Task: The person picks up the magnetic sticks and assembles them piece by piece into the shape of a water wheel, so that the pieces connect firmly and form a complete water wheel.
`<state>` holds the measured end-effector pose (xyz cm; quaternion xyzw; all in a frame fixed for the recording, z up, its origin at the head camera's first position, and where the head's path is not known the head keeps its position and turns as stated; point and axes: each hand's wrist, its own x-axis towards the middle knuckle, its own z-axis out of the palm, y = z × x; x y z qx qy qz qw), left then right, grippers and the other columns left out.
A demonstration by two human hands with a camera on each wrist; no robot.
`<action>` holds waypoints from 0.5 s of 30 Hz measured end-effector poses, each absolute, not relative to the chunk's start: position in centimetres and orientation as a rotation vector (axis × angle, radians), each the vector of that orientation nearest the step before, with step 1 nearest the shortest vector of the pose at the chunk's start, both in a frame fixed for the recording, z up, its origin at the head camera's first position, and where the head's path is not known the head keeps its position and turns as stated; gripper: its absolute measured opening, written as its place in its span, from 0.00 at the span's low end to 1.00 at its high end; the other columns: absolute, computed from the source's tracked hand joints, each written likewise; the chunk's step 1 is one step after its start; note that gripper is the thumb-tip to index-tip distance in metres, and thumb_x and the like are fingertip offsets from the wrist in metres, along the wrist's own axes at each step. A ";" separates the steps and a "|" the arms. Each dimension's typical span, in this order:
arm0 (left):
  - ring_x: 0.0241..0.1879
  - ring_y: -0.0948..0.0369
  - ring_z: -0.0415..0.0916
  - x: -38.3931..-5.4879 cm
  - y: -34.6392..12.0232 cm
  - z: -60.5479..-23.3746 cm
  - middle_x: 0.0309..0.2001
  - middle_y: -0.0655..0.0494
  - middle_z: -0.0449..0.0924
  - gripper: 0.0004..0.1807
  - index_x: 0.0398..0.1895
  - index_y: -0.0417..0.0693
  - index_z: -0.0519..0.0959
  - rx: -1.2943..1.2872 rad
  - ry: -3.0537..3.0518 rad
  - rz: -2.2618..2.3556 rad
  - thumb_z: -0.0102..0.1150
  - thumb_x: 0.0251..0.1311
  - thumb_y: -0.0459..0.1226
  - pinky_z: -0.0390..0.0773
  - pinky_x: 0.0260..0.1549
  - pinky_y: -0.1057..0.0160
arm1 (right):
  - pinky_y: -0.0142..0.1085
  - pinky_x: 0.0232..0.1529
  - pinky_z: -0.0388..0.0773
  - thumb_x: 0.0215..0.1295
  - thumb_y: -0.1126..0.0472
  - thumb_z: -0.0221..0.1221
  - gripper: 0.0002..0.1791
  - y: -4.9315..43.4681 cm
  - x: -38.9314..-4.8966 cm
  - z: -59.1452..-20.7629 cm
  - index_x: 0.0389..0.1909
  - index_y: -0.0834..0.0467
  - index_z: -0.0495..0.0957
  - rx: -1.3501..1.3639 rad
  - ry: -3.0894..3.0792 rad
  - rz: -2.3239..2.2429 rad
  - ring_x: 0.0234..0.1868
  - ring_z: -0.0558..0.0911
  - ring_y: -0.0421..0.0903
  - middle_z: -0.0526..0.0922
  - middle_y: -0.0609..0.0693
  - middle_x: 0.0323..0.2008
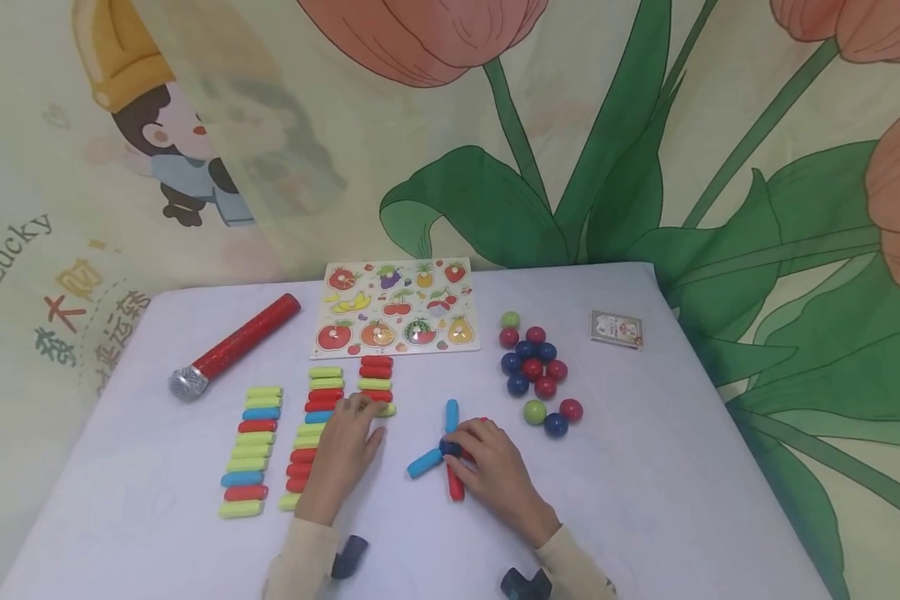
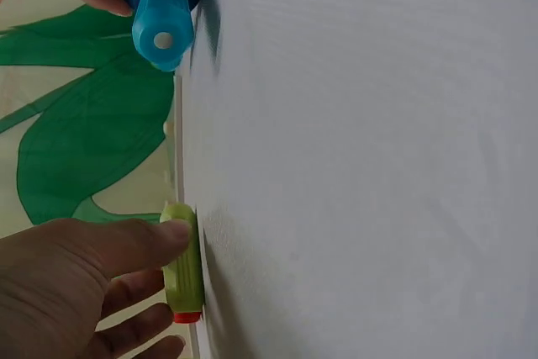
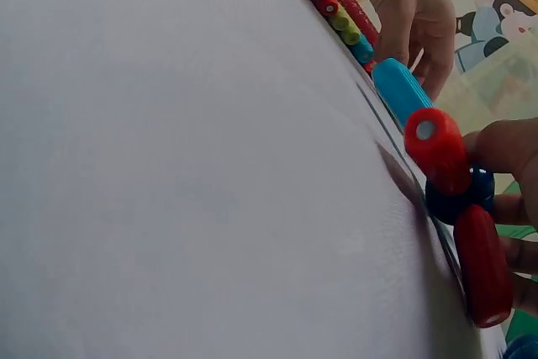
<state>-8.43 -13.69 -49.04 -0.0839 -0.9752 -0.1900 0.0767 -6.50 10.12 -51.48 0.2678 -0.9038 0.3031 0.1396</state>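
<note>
My left hand (image 1: 347,442) pinches a yellow-green stick (image 2: 187,279) at the near end of a short column of sticks, thumb on one side and fingers on the other. My right hand (image 1: 498,465) holds a dark blue ball (image 1: 449,447) between thumb and fingers. From that ball, blue sticks (image 1: 423,463) and red sticks (image 1: 456,485) stick out like spokes. The right fingers partly cover one red stick (image 3: 483,266) in the head view. In the left wrist view, a blue stick (image 2: 163,27) shows a round pale dot in its end.
Columns of green, red and blue sticks (image 1: 247,464) lie to the left. A red microphone-like tube (image 1: 247,337) lies behind them. At the back is a fruit puzzle board (image 1: 397,308). Several coloured balls (image 1: 535,412) and a small card box (image 1: 617,329) sit to the right.
</note>
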 end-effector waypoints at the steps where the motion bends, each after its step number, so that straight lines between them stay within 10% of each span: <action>1: 0.48 0.52 0.71 -8.5 -13.7 -49.0 0.49 0.47 0.74 0.27 0.54 0.47 0.78 -0.248 -2.930 -0.568 0.73 0.48 0.35 0.81 0.43 0.54 | 0.31 0.42 0.77 0.53 0.55 0.70 0.17 10.1 -6.5 -51.5 0.44 0.49 0.82 0.776 -2.614 0.874 0.43 0.75 0.38 0.78 0.42 0.42; 15: 0.48 0.61 0.73 -6.2 -11.7 -48.7 0.43 0.61 0.75 0.18 0.52 0.51 0.78 -0.319 -3.082 -1.004 0.65 0.57 0.33 0.80 0.49 0.58 | 0.39 0.53 0.74 0.58 0.60 0.66 0.15 9.9 -6.5 -51.3 0.47 0.46 0.81 0.727 -2.683 0.945 0.51 0.76 0.39 0.82 0.42 0.50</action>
